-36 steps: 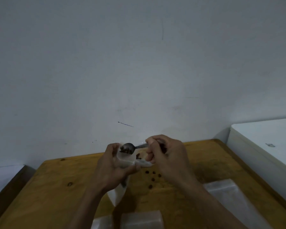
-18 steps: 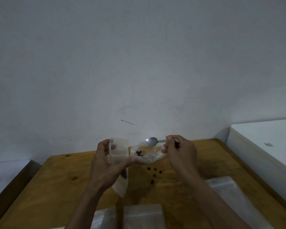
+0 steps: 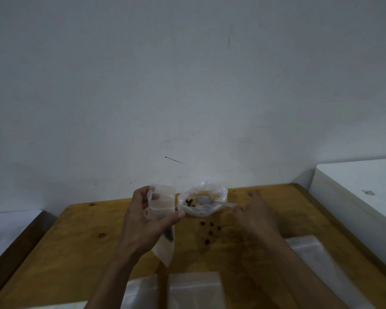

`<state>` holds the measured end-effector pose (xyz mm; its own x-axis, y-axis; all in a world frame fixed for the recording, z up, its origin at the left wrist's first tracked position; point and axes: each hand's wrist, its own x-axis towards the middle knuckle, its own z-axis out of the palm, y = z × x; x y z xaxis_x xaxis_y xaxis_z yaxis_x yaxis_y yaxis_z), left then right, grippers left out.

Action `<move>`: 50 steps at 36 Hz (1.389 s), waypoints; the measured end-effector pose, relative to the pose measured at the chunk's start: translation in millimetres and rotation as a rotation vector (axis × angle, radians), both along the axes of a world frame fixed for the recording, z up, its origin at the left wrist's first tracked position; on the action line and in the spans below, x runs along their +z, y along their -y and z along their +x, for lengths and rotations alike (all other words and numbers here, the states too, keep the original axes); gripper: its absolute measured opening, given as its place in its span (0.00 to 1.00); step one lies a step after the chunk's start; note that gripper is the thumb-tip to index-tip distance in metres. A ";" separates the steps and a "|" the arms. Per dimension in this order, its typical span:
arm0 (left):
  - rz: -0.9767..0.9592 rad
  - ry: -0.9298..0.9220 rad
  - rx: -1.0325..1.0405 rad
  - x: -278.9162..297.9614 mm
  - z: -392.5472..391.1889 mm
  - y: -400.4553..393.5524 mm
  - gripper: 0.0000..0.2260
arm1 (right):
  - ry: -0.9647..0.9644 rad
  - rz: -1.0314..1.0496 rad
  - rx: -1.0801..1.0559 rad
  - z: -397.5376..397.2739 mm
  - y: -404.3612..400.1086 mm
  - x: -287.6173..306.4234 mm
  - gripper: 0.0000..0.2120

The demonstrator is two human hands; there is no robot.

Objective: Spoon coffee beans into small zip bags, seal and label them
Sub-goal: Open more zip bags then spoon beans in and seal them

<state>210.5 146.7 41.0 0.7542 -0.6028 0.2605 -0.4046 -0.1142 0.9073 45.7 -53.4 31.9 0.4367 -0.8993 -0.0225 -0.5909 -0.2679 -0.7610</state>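
**Filling stage: spoon parked in the bean bag, small bag not yet sealed**

Progress. I judge we are early in the task. The left hand [image 3: 147, 221] pinches the small zip bag [image 3: 162, 210] between thumb and fingers, holding it upright above the table [image 3: 76, 253] with its mouth open. A dark patch low in the bag looks like beans already in; how many I cannot tell. Not sealed, no label visible. Sealing and labelling remain, and at least three more flat bags [image 3: 195, 288] lie at the near edge, seemingly unfilled.

The open bean bag [image 3: 202, 202] sits on the table just right of the small bag, with only a few beans showing. The spoon [image 3: 206, 200] rests with its bowl inside it, handle pointing right. Several loose beans [image 3: 210, 230] lie spilled on the wood just in front of it.

Right hand [image 3: 253, 212]: fingers spread and relaxed, just beside the handle's end. It grasps nothing.

Change. Half a second ago the right hand pinched the spoon handle and held the bowl over the bean bag. Now the spoon is set down and that hand has let go. Left grip unchanged.
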 end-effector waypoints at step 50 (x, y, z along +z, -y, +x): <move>-0.330 -0.221 -0.186 52.9 -50.4 -29.8 0.14 | 0.656 0.174 0.535 -6.3 -89.4 74.3 0.07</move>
